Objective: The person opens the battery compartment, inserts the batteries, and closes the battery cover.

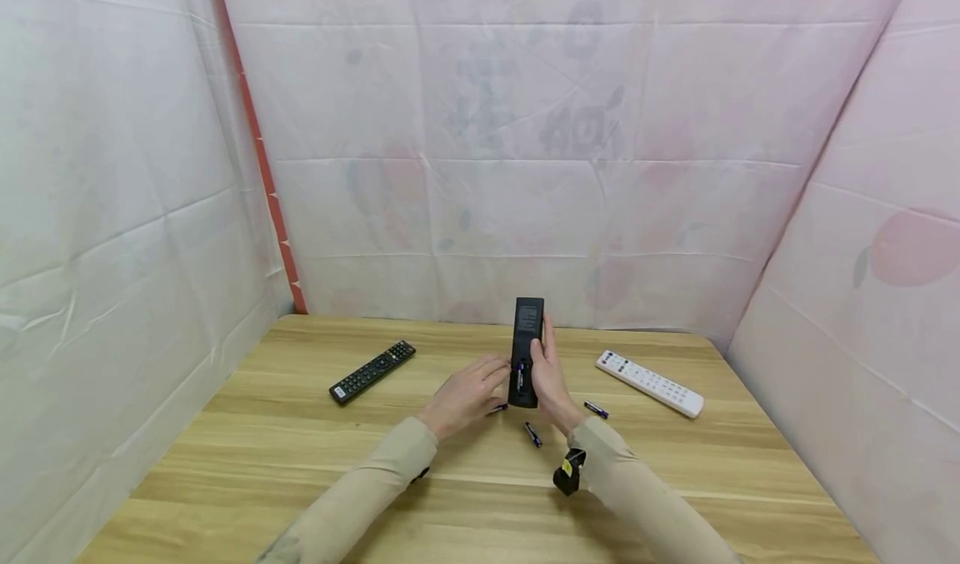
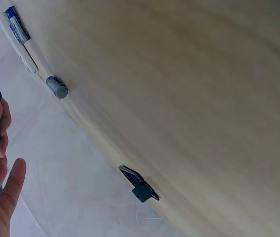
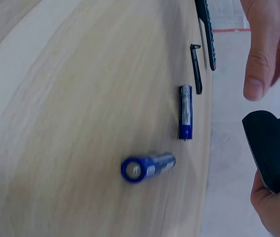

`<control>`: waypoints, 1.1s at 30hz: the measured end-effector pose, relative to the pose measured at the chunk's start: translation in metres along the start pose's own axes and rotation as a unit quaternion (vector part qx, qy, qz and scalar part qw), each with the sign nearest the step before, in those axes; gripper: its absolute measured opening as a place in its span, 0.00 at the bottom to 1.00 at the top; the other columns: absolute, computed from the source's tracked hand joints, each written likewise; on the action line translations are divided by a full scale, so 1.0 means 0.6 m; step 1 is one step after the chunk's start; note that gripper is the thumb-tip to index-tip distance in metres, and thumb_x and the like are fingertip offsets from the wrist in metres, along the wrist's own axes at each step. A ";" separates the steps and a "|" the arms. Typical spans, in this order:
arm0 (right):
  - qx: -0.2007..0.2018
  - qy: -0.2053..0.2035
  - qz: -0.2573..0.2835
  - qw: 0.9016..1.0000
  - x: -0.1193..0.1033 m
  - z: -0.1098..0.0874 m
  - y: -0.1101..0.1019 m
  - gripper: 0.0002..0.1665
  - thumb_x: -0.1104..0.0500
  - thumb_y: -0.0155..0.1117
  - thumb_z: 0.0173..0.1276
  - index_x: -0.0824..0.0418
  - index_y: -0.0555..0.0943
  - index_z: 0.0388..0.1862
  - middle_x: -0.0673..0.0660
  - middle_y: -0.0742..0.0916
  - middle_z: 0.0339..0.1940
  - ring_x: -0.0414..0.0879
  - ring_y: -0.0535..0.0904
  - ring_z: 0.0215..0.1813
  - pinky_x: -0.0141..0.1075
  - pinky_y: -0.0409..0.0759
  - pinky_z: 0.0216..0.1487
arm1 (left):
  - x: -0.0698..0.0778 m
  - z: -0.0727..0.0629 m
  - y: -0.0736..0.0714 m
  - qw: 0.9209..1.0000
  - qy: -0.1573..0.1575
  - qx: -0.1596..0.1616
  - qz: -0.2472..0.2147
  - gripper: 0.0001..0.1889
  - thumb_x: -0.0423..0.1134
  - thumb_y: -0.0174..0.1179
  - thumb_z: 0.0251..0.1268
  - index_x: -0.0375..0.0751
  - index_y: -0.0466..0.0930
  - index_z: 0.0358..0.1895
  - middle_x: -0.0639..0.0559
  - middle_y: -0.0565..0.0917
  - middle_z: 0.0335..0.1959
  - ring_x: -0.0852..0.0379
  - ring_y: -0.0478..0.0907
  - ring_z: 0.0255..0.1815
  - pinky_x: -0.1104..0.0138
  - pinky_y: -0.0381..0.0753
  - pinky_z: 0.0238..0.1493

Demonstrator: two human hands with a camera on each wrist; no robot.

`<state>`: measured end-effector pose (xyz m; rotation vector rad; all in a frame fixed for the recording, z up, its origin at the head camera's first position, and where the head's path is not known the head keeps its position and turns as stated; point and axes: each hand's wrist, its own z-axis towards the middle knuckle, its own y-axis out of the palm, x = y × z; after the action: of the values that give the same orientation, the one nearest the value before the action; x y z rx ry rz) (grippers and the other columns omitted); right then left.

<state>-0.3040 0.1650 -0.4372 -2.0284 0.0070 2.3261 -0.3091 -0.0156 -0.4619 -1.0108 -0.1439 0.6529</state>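
Observation:
My right hand (image 1: 551, 381) grips a black remote control (image 1: 528, 322) upright, its back toward me and its thumb lying along the right edge. In the remote's uncovered battery compartment sits a blue battery (image 1: 521, 377). Beside the remote's left edge is my left hand (image 1: 465, 393), fingers reaching toward the compartment. In the right wrist view its thumb stands apart from the remote's end. Loose blue batteries lie below on the table: one battery (image 1: 532, 435) between my wrists, another battery (image 1: 596, 410) to the right, and a third battery (image 3: 185, 112) under my left hand.
A small black battery cover (image 3: 196, 71) lies on the wooden table (image 1: 247, 464), left of the batteries. Another black remote (image 1: 372, 372) lies at the left, a white remote (image 1: 649, 383) at the right. White sheeting (image 1: 510, 214) hangs behind the table and along both sides.

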 end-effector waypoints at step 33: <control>0.016 -0.033 -0.041 0.998 0.016 0.011 -0.041 0.33 0.53 0.28 0.84 0.25 0.36 0.77 0.57 0.54 0.81 0.54 0.84 0.52 0.44 0.77 0.57 | 0.025 0.007 0.002 0.969 -0.079 -0.225 -0.057 0.07 0.33 0.63 0.66 0.49 0.89 0.38 0.57 0.88 0.37 0.62 0.83 0.40 0.73 0.83 0.42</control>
<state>-0.3109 0.1900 -0.4449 -1.8981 -0.0392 2.3271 -0.2989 -0.0037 -0.4633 -1.3743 -0.5041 0.6079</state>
